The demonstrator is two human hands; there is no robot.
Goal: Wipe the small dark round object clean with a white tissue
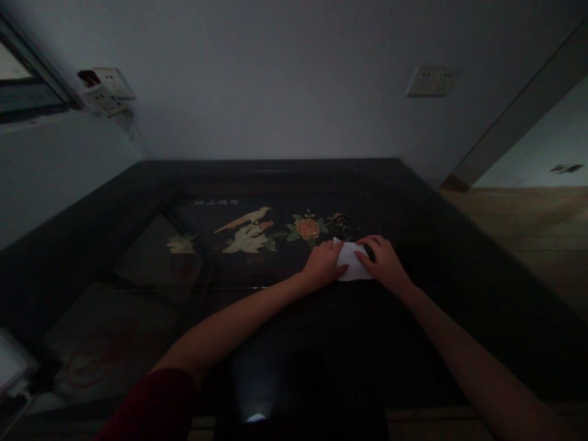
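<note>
Where light fails, left hand (324, 263) and right hand (383, 262) pressing white paper (353, 262) flat (grasp unclear), dim table (138, 257).

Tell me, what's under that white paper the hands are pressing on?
The white paper lies on the dark tabletop, near its painted flower. Left hand and right hand rest on its edges. Whatever lies directly beneath is covered.

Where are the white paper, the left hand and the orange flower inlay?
white paper (353, 268): head view, on its bare middle between the hands.
left hand (323, 263): head view, on the back of the hand.
orange flower inlay (307, 228): head view, on the blossom's centre.
</note>
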